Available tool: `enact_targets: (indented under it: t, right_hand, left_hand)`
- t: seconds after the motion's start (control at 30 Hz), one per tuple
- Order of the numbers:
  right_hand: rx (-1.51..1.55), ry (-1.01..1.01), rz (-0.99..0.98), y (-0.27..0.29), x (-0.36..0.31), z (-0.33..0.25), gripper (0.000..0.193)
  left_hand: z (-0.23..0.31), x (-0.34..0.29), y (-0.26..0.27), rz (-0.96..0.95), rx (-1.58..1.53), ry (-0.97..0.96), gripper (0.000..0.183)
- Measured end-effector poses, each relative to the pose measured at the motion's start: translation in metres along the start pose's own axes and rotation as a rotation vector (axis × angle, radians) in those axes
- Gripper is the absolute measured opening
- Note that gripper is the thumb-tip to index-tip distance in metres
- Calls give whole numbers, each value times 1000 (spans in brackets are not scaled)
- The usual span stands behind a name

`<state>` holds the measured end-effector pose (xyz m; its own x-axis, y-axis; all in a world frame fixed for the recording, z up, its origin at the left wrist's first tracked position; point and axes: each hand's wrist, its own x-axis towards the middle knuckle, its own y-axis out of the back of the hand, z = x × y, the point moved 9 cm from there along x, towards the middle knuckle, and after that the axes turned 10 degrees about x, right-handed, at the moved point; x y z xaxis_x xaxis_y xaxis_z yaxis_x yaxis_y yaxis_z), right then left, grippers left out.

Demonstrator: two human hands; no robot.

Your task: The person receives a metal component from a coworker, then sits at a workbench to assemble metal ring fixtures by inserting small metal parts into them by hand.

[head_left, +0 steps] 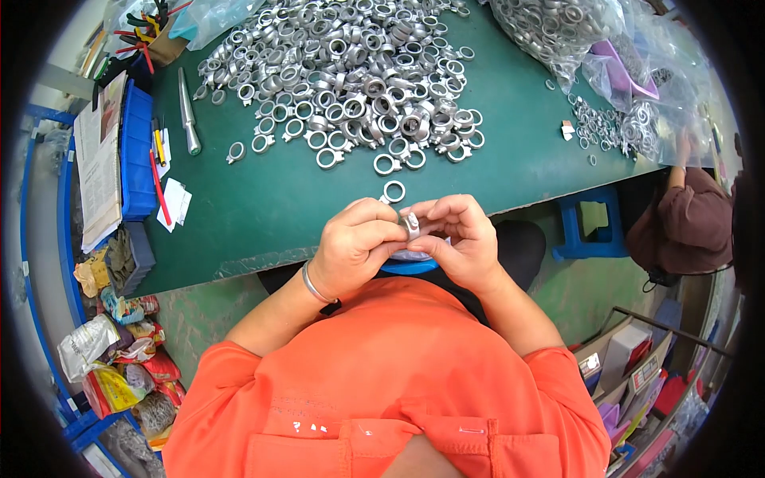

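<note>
My left hand [351, 247] and my right hand [466, 239] meet at the table's near edge, pinching one small silver metal ring [411, 226] between their fingertips. The ring is turned partly edge-on, with a small lug on its band. Just beyond my fingers another loose ring [394, 191] lies flat on the green tabletop [263, 199]. A large heap of similar rings [351, 80] spreads over the table's far middle. Below my hands shows part of a blue rim [410, 268] with clear plastic in it, mostly hidden.
A tapered metal rod [187, 111] lies left of the heap, near a blue tray [138, 151] with newspaper. At right are smaller rings [602, 127], a bag of rings [550, 36] and a purple scoop [625, 72]. A person in brown [685, 223] sits near a blue stool [591, 227].
</note>
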<state>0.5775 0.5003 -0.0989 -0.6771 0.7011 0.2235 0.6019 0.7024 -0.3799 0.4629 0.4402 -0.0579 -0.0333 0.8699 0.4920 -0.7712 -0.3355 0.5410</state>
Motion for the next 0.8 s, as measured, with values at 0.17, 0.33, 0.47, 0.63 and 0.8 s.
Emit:
enact_targets:
  t: [0.17, 0.33, 0.47, 0.63, 0.8]
  right_hand:
    - [-41, 7, -19, 1, -4, 0, 33]
    - [-159, 25, -62, -3, -9, -12, 31]
    - [-674, 171, -274, -11, -17, -31, 24]
    - [-1025, 300, -211, -8, 7, -43, 20]
    - [-1263, 391, -37, -11, 68, -24, 17]
  left_hand:
    - [3, -2, -2, 1, -2, -26, 20]
    - [4, -6, -7, -15, -22, -8, 20]
    - [-1, -7, -6, -148, -27, 38, 18]
    - [-28, 1, 16, 8, 164, 269, 15]
    - [-29, 22, -9, -63, 294, 146, 19]
